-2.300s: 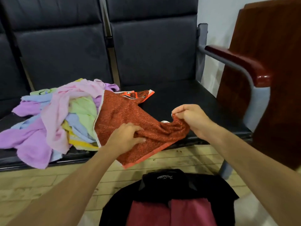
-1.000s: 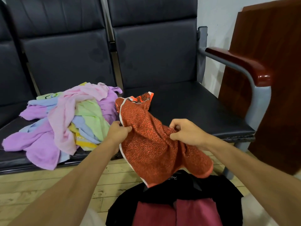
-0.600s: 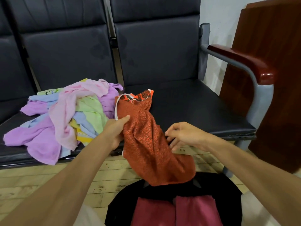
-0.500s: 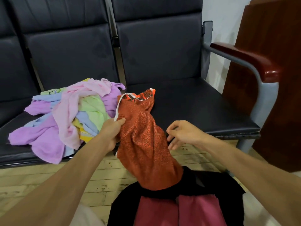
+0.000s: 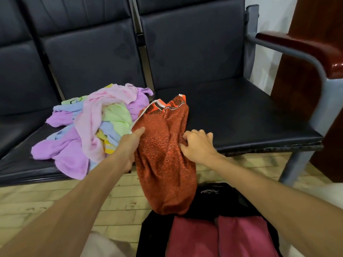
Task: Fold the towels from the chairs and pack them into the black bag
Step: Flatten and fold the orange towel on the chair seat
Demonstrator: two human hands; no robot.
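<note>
An orange-red speckled towel (image 5: 163, 156) hangs bunched over the front edge of the black seat, its lower end dangling above the open black bag (image 5: 209, 199) on the floor. My left hand (image 5: 130, 143) grips the towel's white-trimmed left edge. My right hand (image 5: 196, 143) pinches the towel's right edge with curled fingers. A heap of pastel towels (image 5: 89, 127), pink, purple, green, blue and yellow, lies on the seat to the left. Dark red folded cloth (image 5: 219, 236) lies inside the bag.
Black padded chairs (image 5: 232, 115) stand in a row, with a grey metal frame and a red-brown armrest (image 5: 304, 47) at the right. A dark wooden panel (image 5: 315, 93) stands behind the armrest. The floor is pale wood.
The towel was lifted off the seat, gathered narrower between both hands and now hangs over the seat edge. My right hand moved from the towel's far corner to its right edge.
</note>
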